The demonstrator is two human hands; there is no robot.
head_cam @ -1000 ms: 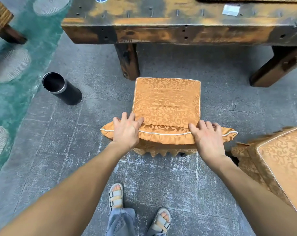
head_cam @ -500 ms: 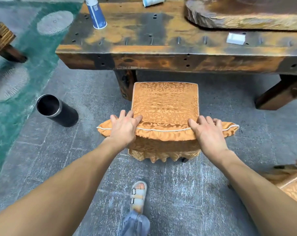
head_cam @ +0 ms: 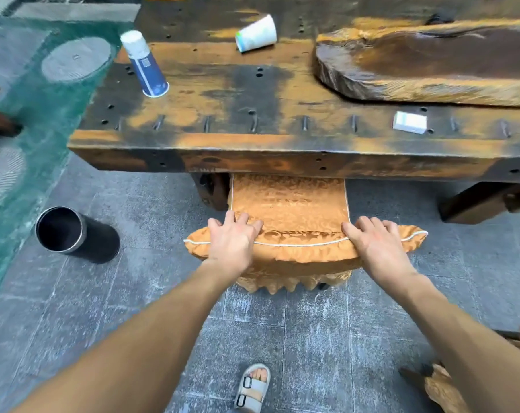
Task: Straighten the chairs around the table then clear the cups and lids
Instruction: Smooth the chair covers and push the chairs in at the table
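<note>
An orange brocade-covered chair (head_cam: pixel 288 204) stands with the front of its seat tucked under the near edge of the dark wooden table (head_cam: pixel 253 141). My left hand (head_cam: pixel 232 241) grips the left side of the chair's padded back and my right hand (head_cam: pixel 375 244) grips the right side. On the table, a blue-and-white paper cup (head_cam: pixel 144 64) stands upside down at the left. A white paper cup (head_cam: pixel 256 32) lies on its side farther back. A small white flat piece (head_cam: pixel 409 122) lies near the table's front edge at the right.
A black cylindrical bin (head_cam: pixel 71 234) stands on the grey tiled floor to the left of the chair. A thick wooden slab (head_cam: pixel 425 61) covers the table's right part. Another orange-covered chair (head_cam: pixel 449 386) shows at the lower right edge. A teal rug (head_cam: pixel 38 102) lies at the left.
The chair has slid forward under the table with both my hands on its back. I stepped forward, and the table top with its cups came into view.
</note>
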